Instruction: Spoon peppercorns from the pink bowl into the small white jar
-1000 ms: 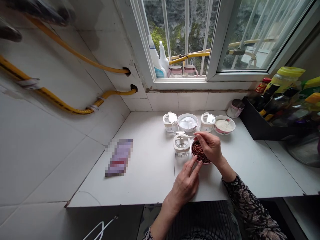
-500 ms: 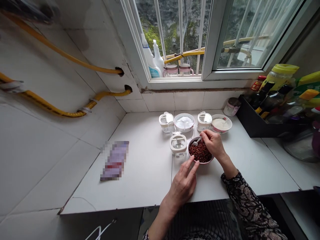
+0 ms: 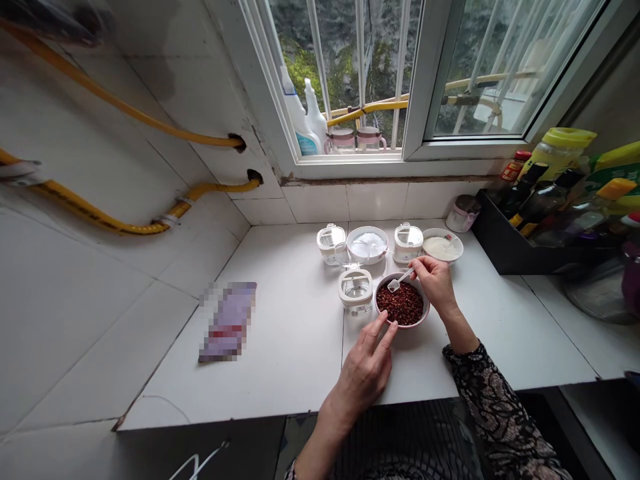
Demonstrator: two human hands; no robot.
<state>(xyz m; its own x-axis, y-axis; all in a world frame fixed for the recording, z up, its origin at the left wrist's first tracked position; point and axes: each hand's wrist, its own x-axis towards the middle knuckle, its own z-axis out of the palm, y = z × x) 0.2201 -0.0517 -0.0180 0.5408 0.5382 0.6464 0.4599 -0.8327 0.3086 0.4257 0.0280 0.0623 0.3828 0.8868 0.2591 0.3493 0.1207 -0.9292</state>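
A bowl (image 3: 427, 313) full of dark red grains that look like Sichuan peppercorns (image 3: 400, 305) stands on the counter. Between thumb and fingers of my right hand (image 3: 436, 283) is the handle of a small white spoon (image 3: 395, 285), its scoop over the far left part of the grains. My left hand (image 3: 367, 363) is open, with two outstretched fingertips at the bowl's near rim; its thumb is hidden. Just left of the bowl is a clear jar (image 3: 356, 293) with a pale rim and its lid flipped up. I cannot make out anything inside that jar.
Behind stand a lidded jar (image 3: 331, 243), a bowl of white grains (image 3: 369, 245), another jar (image 3: 408, 243) and a bowl of off-white powder (image 3: 443, 248). A black bin (image 3: 515, 250) of bottles is at right. A blurred purple packet (image 3: 227, 323) lies on the left.
My right hand has shifted slightly right and the spoon has risen a little, so its scoop now shows clear of the grains. My left hand stays at the bowl's rim.
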